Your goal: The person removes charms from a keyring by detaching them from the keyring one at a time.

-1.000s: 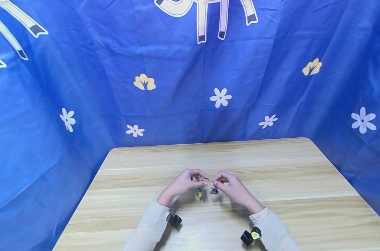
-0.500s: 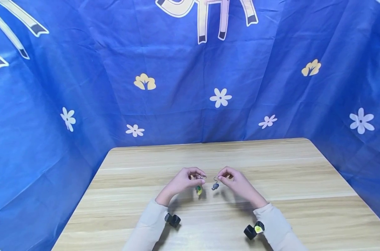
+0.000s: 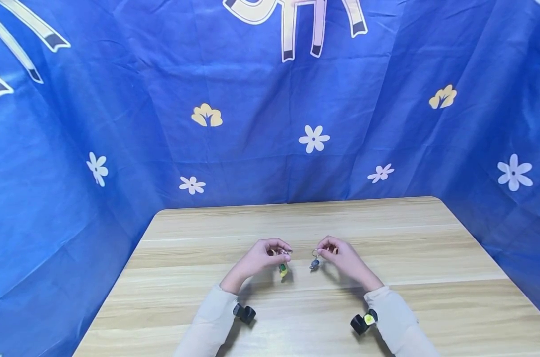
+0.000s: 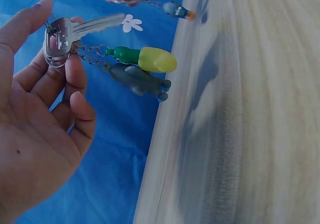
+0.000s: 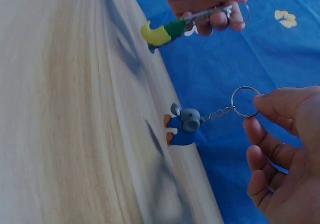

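Note:
Between thumb and fingers my left hand point(image 3: 262, 259) pinches a bunch made of a silver key point(image 4: 62, 37), a banana-like yellow and green charm point(image 4: 157, 59) and a grey animal charm point(image 4: 135, 78), each charm on a short chain. Across from it, my right hand point(image 3: 342, 257) pinches the metal ring point(image 5: 245, 102) of a separate keychain. From that ring dangles a grey elephant-like figure in blue with orange feet point(image 5: 184, 126). Both hands are held above the wooden table point(image 3: 198, 292), apart from each other, and the two bunches do not touch.
Blue patterned cloth point(image 3: 252, 163) hangs behind the table and along both sides. Each wrist wears a black camera, the left camera point(image 3: 244, 313) and the right camera point(image 3: 363, 321), over light sleeves.
My right hand has moved off to the right with the elephant keychain, widening the gap between the hands. The left hand has shifted slightly left, still holding the key and its charms.

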`<state>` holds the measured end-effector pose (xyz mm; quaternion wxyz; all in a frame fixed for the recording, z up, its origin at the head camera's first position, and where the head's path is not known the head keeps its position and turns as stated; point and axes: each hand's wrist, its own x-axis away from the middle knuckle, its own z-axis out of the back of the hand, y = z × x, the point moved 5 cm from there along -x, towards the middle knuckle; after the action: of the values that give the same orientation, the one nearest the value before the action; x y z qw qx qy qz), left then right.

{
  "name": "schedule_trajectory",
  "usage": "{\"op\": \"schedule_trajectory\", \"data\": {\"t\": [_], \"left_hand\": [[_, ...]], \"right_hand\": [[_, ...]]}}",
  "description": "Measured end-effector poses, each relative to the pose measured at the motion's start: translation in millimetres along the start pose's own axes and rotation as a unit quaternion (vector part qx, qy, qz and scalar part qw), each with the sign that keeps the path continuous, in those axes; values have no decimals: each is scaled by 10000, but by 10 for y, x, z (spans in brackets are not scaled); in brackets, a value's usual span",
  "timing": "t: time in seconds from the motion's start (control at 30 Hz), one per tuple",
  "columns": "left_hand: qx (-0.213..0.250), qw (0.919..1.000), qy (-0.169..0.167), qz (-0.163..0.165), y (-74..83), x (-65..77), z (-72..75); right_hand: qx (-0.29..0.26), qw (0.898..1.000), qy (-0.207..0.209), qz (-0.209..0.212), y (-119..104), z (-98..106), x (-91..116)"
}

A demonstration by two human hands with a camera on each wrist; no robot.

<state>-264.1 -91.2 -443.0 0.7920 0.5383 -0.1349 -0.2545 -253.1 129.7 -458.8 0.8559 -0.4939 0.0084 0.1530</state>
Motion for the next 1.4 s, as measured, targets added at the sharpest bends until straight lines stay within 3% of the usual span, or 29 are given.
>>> {"op": "schedule_trajectory", "data": {"t": [0.57, 1.07, 1.4], "left_hand": [[317, 9994, -91, 85, -62, 29, 5], [190, 9998, -34, 86, -139, 12, 19], [270, 9995, -90, 131, -159, 8, 7]], "right_hand": [[151, 9996, -36, -241, 152, -61, -272], [236, 9982, -307, -466, 310, -136, -542], [811, 9939, -411, -617, 391, -150, -648]]}}
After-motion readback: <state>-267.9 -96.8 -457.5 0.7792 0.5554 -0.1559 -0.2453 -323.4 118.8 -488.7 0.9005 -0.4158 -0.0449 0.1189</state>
